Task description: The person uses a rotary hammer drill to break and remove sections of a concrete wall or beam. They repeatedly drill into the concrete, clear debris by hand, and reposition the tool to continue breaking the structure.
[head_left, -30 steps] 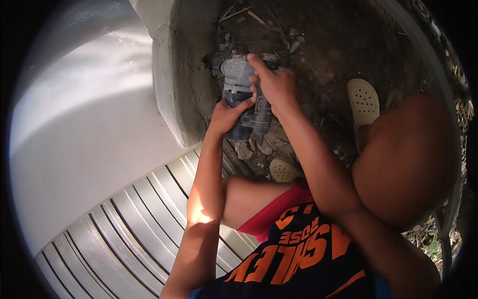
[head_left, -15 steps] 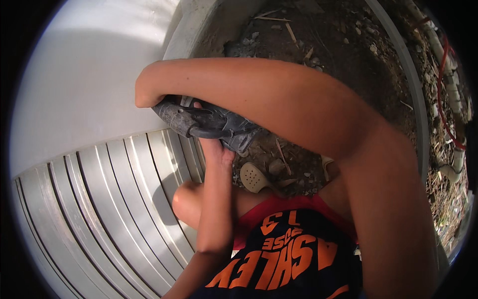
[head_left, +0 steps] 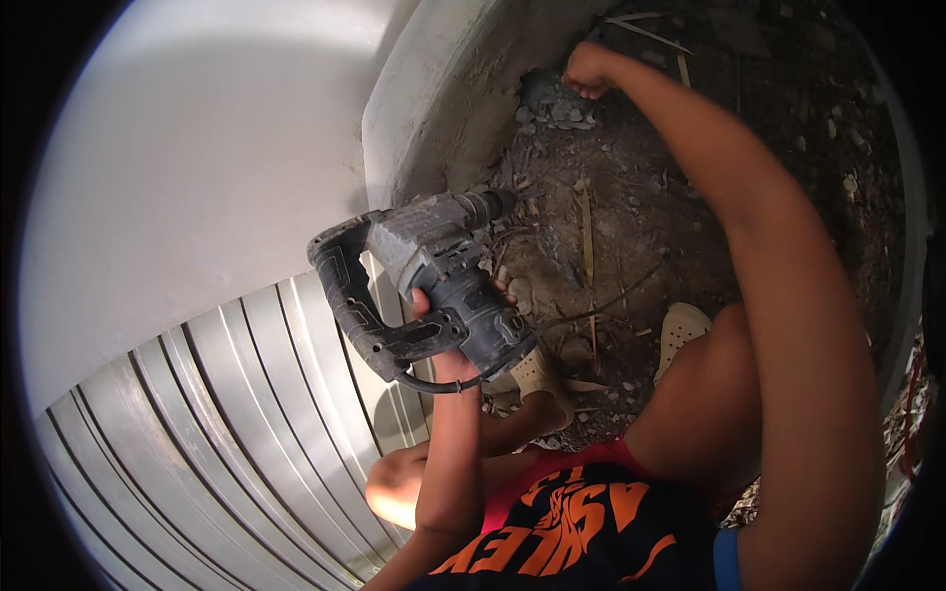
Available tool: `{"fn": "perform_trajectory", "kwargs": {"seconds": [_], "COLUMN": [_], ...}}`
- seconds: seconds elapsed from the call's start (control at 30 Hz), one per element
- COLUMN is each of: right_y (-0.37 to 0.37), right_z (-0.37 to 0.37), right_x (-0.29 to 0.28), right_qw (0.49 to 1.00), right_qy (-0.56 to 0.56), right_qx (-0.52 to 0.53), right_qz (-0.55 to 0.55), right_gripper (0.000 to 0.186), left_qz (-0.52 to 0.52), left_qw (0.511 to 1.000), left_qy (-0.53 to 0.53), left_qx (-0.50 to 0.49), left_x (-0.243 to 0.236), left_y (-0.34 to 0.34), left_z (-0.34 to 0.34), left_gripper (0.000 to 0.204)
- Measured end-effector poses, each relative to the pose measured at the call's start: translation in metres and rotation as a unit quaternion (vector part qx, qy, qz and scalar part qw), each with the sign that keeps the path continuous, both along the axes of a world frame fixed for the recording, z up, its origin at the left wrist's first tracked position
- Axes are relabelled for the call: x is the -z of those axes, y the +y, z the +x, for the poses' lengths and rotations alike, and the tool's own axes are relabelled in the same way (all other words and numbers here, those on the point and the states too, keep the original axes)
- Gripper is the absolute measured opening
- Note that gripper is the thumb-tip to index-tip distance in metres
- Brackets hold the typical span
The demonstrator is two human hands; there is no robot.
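Drill in the left hand, right hand well apart by the rubble

The drill (head_left: 419,244) is held up off the soil (head_left: 636,212) by the left hand (head_left: 422,303) alone; its barrel, the long axis, runs left to right across the view and tips slightly away from the person, with the chuck (head_left: 485,205) at the right end; the motor housing (head_left: 468,310) drops from it toward the person's body, and the looped handle (head_left: 345,281) closes the left side.

The left hand is wrapped around the housing from beneath, thumb showing in the gap beside the handle, fingertips at the far side; most of the palm is hidden by the drill. The right hand (head_left: 588,69) is stretched far forward, just beside the rubble (head_left: 564,110) at the foot of the concrete wall (head_left: 443,103); its fingers look curled inward, though whether they close on anything I cannot tell.

From the right hand, the drill lies back toward the body and to the left; the left hand is by far the nearer, already touching it; the chuck end faces the right arm's side; whether a bit sits in it is unclear. The cord (head_left: 426,388) curves below the handle, across the left wrist.
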State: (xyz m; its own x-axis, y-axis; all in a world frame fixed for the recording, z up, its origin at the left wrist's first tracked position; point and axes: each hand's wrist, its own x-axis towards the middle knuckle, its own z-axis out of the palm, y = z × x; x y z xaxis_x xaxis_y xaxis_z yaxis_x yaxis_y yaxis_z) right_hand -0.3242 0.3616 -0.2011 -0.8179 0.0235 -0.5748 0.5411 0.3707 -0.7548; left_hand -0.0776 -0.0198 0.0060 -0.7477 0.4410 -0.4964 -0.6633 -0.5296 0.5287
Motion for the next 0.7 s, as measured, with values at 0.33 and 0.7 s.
{"fn": "perform_trajectory", "kwargs": {"seconds": [0.33, 0.7], "right_y": [-0.057, -0.076], "right_z": [-0.059, -0.107], "right_x": [0.177, 0.194], "right_qw": [0.936, 0.934], "right_qy": [0.01, 0.07], "right_qx": [0.227, 0.35], "right_qz": [-0.268, -0.022], "right_gripper": [0.027, 0.024], "left_qz": [0.011, 0.028], "left_qw": [0.999, 0.999], "left_qy": [-0.013, -0.009], "left_qx": [-0.032, -0.026], "left_x": [0.091, 0.108], "left_y": [0.073, 0.075], "left_z": [-0.009, -0.034], "left_gripper": [0.104, 0.098]}}
